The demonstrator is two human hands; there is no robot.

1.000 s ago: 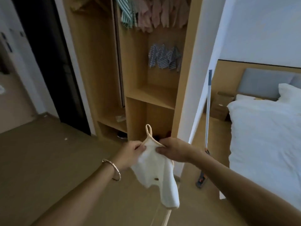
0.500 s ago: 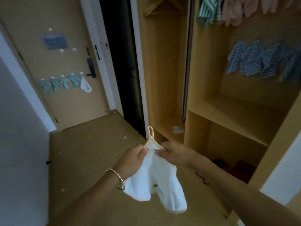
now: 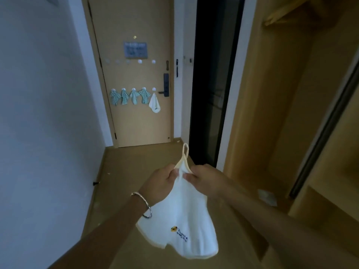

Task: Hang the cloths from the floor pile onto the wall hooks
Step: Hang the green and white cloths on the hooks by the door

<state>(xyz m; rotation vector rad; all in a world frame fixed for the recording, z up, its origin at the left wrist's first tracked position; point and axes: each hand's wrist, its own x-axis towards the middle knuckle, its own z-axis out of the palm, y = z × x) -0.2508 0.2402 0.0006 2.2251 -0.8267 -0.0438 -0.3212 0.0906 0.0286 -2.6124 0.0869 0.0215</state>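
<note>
The view has swung off the wardrobe point(image 3: 281, 98); the door point(image 3: 136, 125) now stands straight ahead, well beyond the hands. Left hand point(image 3: 161, 183) and right hand point(image 3: 206, 179) each pinch the cloth point(image 3: 180, 214) at its top, with the loop point(image 3: 185, 152) upright between them. The lower hooks point(image 3: 143, 88) are full. The upper hooks point(image 3: 139, 61) look free and are probably next.

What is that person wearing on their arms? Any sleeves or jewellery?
No sleeves show: the left forearm and right forearm are both bare, and there are no gloves. A thin, shiny metal bangle circles the left wrist. The right wrist has nothing on it.
</note>
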